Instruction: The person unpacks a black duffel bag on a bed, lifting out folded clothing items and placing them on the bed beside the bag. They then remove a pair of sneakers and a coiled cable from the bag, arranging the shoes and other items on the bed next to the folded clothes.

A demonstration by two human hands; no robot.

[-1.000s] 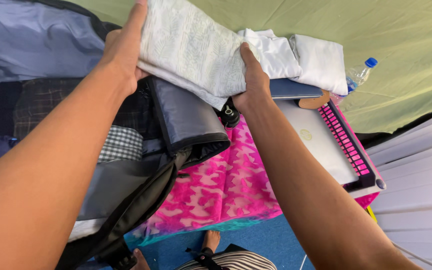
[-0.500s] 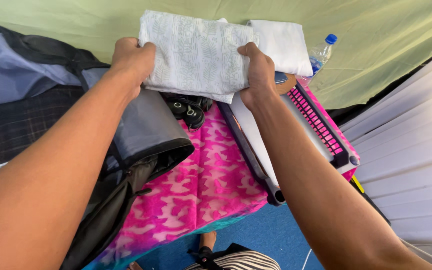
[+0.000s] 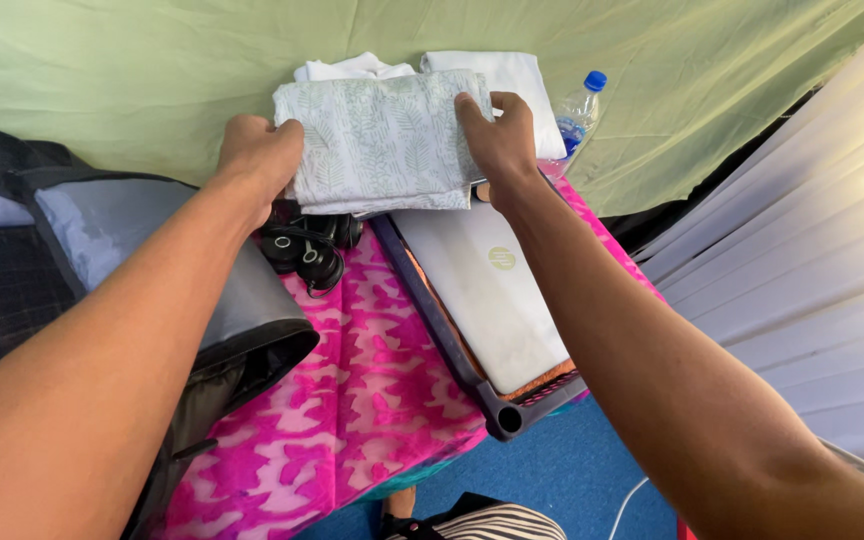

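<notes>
Bag (image 3: pixel 142 260): grey and black, lying open left of the left hand's grip, under that forearm.
Left hand (image 3: pixel 257 155): grip closed on the left edge of the cloth.
Headphones (image 3: pixel 307 250): black, just below the left grip, on the pink sheet (image 3: pixel 352 400).
Cloth (image 3: pixel 382 140): folded, leaf-printed, pale grey, held flat between both grips.
White clothes (image 3: pixel 497 75): folded, just beyond the cloth.
Right hand (image 3: pixel 497 135): grip closed on the cloth's right edge, fingers on top.
Laptop (image 3: pixel 487 290): white, shut, in a dark tray (image 3: pixel 442 330) below the right grip.
Bottle (image 3: pixel 577 110): clear, blue cap, just right of the right grip.
</notes>
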